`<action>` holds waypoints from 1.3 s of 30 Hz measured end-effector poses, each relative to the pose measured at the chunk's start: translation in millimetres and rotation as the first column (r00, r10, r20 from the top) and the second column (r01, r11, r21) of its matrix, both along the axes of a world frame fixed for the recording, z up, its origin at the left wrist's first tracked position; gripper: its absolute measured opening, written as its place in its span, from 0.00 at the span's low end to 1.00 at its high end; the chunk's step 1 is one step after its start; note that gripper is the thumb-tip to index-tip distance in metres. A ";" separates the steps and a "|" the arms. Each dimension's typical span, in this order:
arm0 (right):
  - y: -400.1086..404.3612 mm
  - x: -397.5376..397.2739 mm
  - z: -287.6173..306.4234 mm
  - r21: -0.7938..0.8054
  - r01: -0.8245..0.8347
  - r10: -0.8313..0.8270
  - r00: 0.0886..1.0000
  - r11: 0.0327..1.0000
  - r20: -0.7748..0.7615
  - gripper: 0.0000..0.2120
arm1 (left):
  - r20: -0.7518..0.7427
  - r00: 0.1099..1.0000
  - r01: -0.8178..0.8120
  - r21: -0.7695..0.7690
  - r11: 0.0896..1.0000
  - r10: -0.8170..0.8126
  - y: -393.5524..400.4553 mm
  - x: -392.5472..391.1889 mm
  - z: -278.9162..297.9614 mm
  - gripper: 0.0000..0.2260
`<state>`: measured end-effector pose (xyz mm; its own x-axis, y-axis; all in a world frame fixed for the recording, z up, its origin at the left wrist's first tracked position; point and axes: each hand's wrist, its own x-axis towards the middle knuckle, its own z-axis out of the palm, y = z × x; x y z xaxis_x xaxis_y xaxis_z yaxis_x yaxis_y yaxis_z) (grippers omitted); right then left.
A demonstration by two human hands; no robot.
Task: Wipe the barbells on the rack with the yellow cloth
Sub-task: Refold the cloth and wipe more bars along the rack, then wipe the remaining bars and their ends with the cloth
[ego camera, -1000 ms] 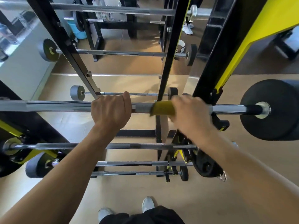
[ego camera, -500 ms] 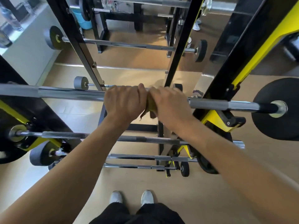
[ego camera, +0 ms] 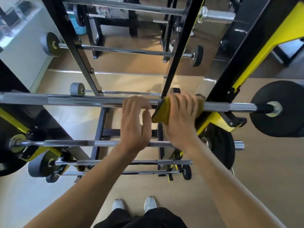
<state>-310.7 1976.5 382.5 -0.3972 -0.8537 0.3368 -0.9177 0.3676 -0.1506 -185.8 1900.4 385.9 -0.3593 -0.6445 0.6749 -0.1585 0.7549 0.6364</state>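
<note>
A chrome barbell lies across the black and yellow rack at chest height, with a black plate on its right end. My right hand grips the yellow cloth, which is wrapped round the bar just right of its middle. Just left of the cloth, my left hand is off the bar with its fingers loosely spread and holds nothing. Lower barbells rest on the rack below.
Black rack uprights slant up behind the bar. A yellow hook carries the bar on the right. Small fixed barbells sit in the mirror ahead. My white shoes stand on the tan floor.
My left hand has let go of the bar and opened. My right hand slid the cloth left until it met the left hand, then back a little to the right.
</note>
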 end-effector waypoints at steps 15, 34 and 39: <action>94.6 63.0 -36.3 -0.079 0.418 0.183 -0.213 0.905 0.960 0.13 | -0.045 0.824 0.181 0.966 0.187 -0.564 46.5 24.7 -64.8 0.13; 375.7 -176.9 -129.6 0.337 0.042 -0.304 -0.339 0.941 0.890 0.23 | 0.187 0.287 0.056 0.976 0.212 -0.939 251.2 -172.4 -113.9 0.12; 435.2 -261.1 -130.3 0.428 0.262 -0.396 -0.165 0.865 0.903 0.15 | 0.240 0.241 0.056 0.964 0.260 -0.940 308.7 -263.6 -119.1 0.13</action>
